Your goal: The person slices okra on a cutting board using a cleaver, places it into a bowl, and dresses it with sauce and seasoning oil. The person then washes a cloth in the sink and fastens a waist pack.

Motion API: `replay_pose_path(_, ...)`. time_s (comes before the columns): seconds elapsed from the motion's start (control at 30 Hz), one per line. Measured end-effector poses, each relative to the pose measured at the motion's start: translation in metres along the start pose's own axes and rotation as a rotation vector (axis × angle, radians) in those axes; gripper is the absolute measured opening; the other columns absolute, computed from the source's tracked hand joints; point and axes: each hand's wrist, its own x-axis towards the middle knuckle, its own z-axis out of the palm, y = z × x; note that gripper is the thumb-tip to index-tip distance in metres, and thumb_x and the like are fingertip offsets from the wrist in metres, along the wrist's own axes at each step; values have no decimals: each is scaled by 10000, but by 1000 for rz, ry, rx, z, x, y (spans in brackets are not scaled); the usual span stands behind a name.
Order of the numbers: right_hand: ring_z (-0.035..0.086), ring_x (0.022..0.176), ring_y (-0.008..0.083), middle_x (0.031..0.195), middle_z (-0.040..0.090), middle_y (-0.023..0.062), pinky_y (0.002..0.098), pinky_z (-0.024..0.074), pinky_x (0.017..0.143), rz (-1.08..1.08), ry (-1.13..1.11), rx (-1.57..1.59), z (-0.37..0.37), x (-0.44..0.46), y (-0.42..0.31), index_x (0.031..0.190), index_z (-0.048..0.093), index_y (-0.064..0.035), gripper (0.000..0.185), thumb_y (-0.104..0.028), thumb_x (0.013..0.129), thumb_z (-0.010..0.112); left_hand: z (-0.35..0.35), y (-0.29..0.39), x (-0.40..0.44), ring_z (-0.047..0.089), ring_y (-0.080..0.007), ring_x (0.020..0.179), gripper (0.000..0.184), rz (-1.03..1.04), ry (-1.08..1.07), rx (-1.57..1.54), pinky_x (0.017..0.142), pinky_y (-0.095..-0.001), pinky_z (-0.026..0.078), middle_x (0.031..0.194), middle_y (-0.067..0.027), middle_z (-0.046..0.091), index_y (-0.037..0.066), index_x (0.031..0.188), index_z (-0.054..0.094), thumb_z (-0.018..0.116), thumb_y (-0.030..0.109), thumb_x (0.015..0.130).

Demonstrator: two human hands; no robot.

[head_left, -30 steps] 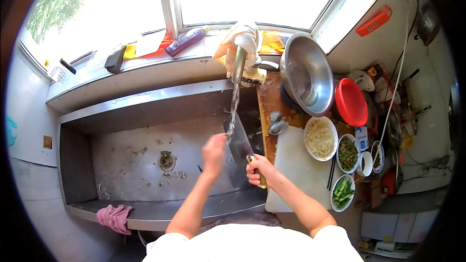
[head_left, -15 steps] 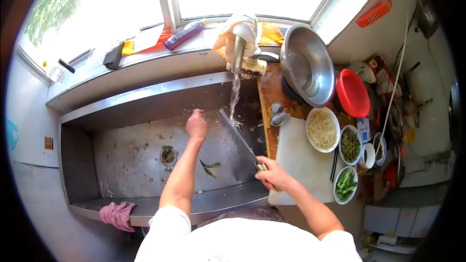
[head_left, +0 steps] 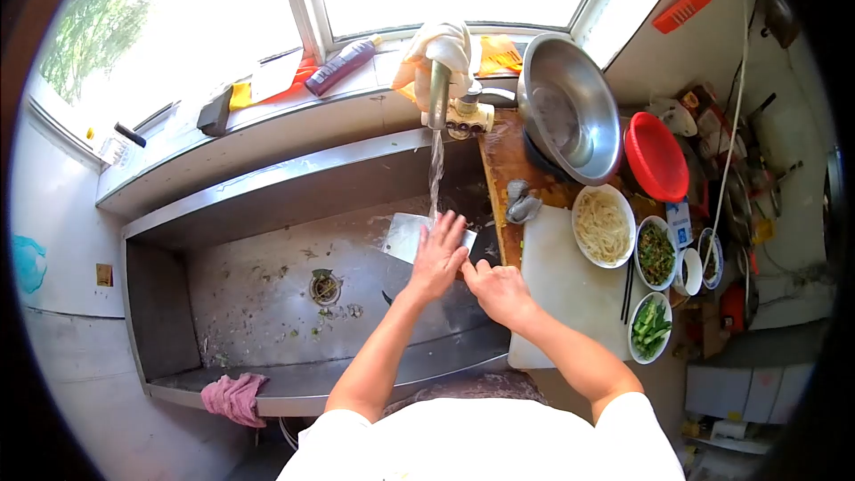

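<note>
A stream of water runs from the faucet [head_left: 439, 98] onto a broad cleaver [head_left: 405, 237] over the metal sink [head_left: 267, 330]. My left hand [head_left: 437, 258] lies over the blade with its fingers stretched out and spread. Just right of it, my right hand [head_left: 499, 290] is closed round the cleaver's handle, which is mostly hidden by the fingers. Scraps lie about the drain [head_left: 325, 287] on the sink floor.
A white cutting board [head_left: 561, 303] is right of the sink, beside bowls of pale shreds [head_left: 603, 227], chopped greens [head_left: 655, 254] and green pieces [head_left: 650, 328]. Behind stand a steel basin [head_left: 570, 111] and a red basin [head_left: 656, 157]. A pink cloth [head_left: 233, 398] hangs over the sink's front edge.
My left hand has moved right from over the sink onto the blade and spread its fingers. The cleaver has turned from edge-on to lying flatter under the water.
</note>
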Motion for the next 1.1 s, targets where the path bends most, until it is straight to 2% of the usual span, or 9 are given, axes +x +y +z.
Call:
replay_pose_path(0.1,662,648,306,798,610,141,417,531,568,47,50,-6,-17,-24,5,1261,552,-62,474,-22,789,566,6,-38,13,216,-328,1431,494,-86,33,411,1157,-506,162,1507,-204,300,74,1390,442,491,272,940)
replay_pose_path(0.2,666,643,297,804,621,129,408,536,567,162,135,37,-12,-62,27,1274,553,-88,469,-39,808,570,17,-102,24,563,-308,1180,340,-171,637,152,975,-461,459,1229,-219,581,5,1202,576,550,197,923)
replay_pose_path(0.3,663,652,291,788,615,108,398,535,581,303,239,46,11,-102,53,1299,545,-109,501,-82,802,607,-42,-39,30,650,-187,615,191,-581,426,-618,509,-316,511,772,-107,655,-2,996,630,590,168,917)
replay_pose_path(0.4,653,655,297,801,621,98,396,530,584,433,340,73,35,-139,73,1312,540,-106,559,-114,767,662,-33,-42,49,394,-73,355,213,-700,348,-948,319,-257,263,558,4,503,57,803,596,582,225,932)
replay_pose_path(0.53,638,783,315,873,643,102,410,519,701,584,280,98,53,-166,82,1278,562,-92,581,-134,721,718,-45,-5,57,318,-84,393,254,-796,270,-1379,364,-260,194,548,30,393,135,695,462,612,164,897)
replay_pose_path(0.6,629,878,313,910,644,107,411,509,771,587,172,-11,43,-163,80,1221,594,-63,518,-117,722,718,-40,-2,62,375,-95,426,227,-777,233,-1450,382,-256,249,570,19,422,128,710,466,615,97,879)
replay_pose_path(0.73,580,1024,314,1031,623,151,405,483,875,311,442,192,-4,-90,79,1034,630,12,320,9,715,653,-28,5,75,470,-115,495,211,-747,236,-1624,437,-250,373,617,-1,483,105,740,477,619,-1,853)
replay_pose_path(0.93,503,1182,354,1228,545,237,385,406,1035,-1,670,73,-80,87,87,1198,531,100,475,36,728,556,-20,-3,55,356,-77,382,157,-705,102,-1572,354,-216,281,597,27,523,34,949,589,587,191,946)
replay_pose_path(1.1,476,1224,387,1254,523,282,454,322,1084,210,545,-321,-75,206,129,1263,462,122,496,-74,811,524,-26,-15,35,348,-76,401,84,-745,-1,-1778,367,-216,271,584,35,447,18,974,564,530,88,942)
